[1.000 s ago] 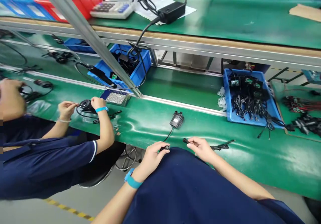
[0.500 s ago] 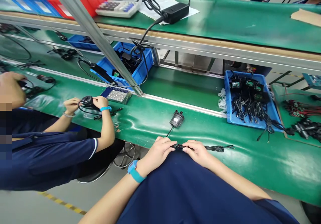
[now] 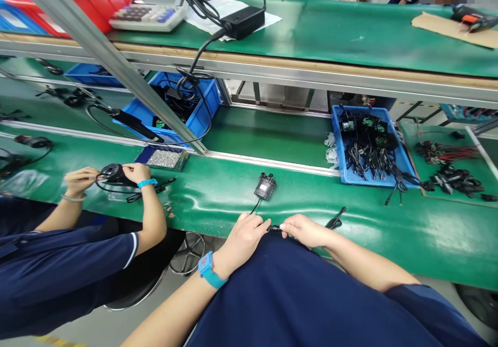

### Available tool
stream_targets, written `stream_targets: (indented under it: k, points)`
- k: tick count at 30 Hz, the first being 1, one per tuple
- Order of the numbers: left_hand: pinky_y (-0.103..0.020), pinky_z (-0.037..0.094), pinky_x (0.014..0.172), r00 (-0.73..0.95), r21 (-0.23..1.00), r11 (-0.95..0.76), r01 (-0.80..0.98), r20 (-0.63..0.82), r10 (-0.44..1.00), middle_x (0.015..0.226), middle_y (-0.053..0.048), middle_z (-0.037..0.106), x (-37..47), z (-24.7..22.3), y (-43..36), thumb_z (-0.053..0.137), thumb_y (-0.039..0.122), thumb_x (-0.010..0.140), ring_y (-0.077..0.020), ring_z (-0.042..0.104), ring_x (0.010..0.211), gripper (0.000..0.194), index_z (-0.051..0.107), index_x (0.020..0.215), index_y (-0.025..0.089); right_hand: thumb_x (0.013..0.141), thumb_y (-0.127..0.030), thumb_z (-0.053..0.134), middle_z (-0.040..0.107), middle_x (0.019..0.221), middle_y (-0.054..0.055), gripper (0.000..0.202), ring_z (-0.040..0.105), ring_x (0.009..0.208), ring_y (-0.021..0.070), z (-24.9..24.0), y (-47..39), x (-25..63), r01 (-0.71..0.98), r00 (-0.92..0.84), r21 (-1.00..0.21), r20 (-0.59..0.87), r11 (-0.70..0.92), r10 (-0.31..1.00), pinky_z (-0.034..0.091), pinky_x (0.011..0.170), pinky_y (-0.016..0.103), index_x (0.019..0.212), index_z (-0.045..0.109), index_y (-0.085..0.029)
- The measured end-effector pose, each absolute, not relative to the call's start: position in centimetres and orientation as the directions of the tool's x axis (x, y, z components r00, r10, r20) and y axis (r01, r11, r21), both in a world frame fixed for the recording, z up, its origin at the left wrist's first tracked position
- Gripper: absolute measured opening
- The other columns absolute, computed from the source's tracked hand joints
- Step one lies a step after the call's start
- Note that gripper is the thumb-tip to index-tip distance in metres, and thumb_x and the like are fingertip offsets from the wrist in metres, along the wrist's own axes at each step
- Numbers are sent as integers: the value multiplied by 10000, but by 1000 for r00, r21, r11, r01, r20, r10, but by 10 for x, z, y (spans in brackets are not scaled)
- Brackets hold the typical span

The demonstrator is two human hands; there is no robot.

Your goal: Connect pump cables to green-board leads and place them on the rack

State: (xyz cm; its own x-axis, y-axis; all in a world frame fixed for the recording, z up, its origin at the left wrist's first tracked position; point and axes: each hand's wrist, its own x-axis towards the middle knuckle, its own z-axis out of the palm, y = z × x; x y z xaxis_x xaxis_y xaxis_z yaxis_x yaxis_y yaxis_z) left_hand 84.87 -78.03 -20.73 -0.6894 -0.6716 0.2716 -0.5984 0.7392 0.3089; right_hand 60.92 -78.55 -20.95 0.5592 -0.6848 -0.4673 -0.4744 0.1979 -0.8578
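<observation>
A small black connector (image 3: 274, 228) on a cable is held at the bench's front edge, between my two hands. My left hand (image 3: 246, 235), with a blue wristband, is closed on its left end. The fingers of my right hand (image 3: 301, 229) pinch its right end. Just beyond my left hand, a black device (image 3: 265, 186) with a white label lies on the green bench (image 3: 218, 191), its cable running down towards that hand. A bundled black cable (image 3: 335, 221) rests to the right of my right hand.
At the left, a co-worker's hands (image 3: 134, 172) hold a round black part (image 3: 112, 172). Behind stand a tray of small metal pieces (image 3: 181, 161), and a blue bin of cables (image 3: 336, 144) to the right. A metal-edged shelf (image 3: 295, 77) crosses above the bench.
The view has shifted, so the surroundings appear further left. My right hand's fingers have changed their hold at the connector, and the cable bundle beside it has turned and tilts upward.
</observation>
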Motion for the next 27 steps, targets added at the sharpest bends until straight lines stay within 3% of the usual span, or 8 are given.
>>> stream_targets:
  k: [4, 8, 10, 16, 18, 20, 24, 27]
  points:
    - [-336, 430, 743, -730, 347, 753, -559, 225, -645, 851, -58, 649, 847, -206, -783, 512, 172, 981, -174, 573, 772, 224, 642, 1153, 110, 992, -351, 465, 595, 696, 16, 381, 486, 614, 104, -209, -785, 608, -471, 547, -850, -491, 235, -678, 389, 616, 227, 800, 705, -124]
    - [-341, 456, 775, -716, 401, 733, -550, 224, -661, 887, -67, 662, 846, -207, -783, 508, 178, 983, -180, 592, 810, 228, 630, 1157, 99, 998, -358, 457, 513, 608, -14, 391, 416, 521, 86, -208, -782, 613, -398, 487, -817, -573, 417, -659, 361, 534, 214, 774, 676, -123]
    - [-341, 463, 781, -727, 406, 739, -537, 221, -650, 884, -65, 660, 847, -208, -783, 493, 151, 982, -178, 595, 813, 228, 629, 1157, 99, 997, -335, 460, 501, 593, -17, 388, 423, 516, 85, -208, -780, 617, -380, 480, -816, -576, 435, -662, 362, 526, 211, 752, 673, -122]
    - [-345, 480, 797, -725, 441, 732, -520, 227, -651, 933, -66, 683, 847, -221, -789, 457, 188, 999, -182, 633, 840, 231, 637, 1130, 128, 991, -270, 491, 594, 675, -2, 309, 501, 600, 104, -212, -780, 625, -467, 425, -855, -441, 226, -791, 389, 602, 229, 791, 687, -138]
    - [-351, 480, 783, -700, 458, 693, -557, 189, -689, 926, -55, 688, 846, -226, -790, 454, 222, 1005, -185, 641, 829, 222, 646, 1086, 147, 934, -309, 619, 642, 775, 7, 173, 556, 694, 127, -216, -778, 630, -491, 386, -866, -316, 97, -866, 415, 666, 240, 889, 674, -151]
    - [-350, 476, 760, -682, 465, 669, -580, 172, -711, 912, -47, 688, 847, -231, -789, 441, 232, 1011, -184, 643, 812, 226, 648, 1061, 155, 864, -337, 723, 668, 866, 23, 211, 594, 790, 158, -219, -775, 637, -527, 374, -850, -233, 1, -898, 432, 720, 256, 961, 655, -163]
    - [-351, 472, 765, -691, 460, 700, -547, 224, -687, 931, -52, 690, 851, -239, -787, 437, 222, 1011, -183, 635, 817, 224, 641, 1074, 152, 924, -327, 650, 697, 919, 55, 174, 618, 856, 184, -225, -775, 645, -617, 404, -786, -273, -40, -873, 435, 765, 272, 947, 677, -156]
    - [-350, 462, 757, -701, 495, 687, -532, 197, -685, 921, -39, 686, 850, -241, -786, 447, 234, 1013, -176, 620, 802, 216, 644, 1066, 164, 976, -362, 555, 693, 846, 54, 267, 607, 793, 178, -228, -779, 642, -630, 471, -775, -337, -44, -815, 427, 721, 268, 878, 691, -154]
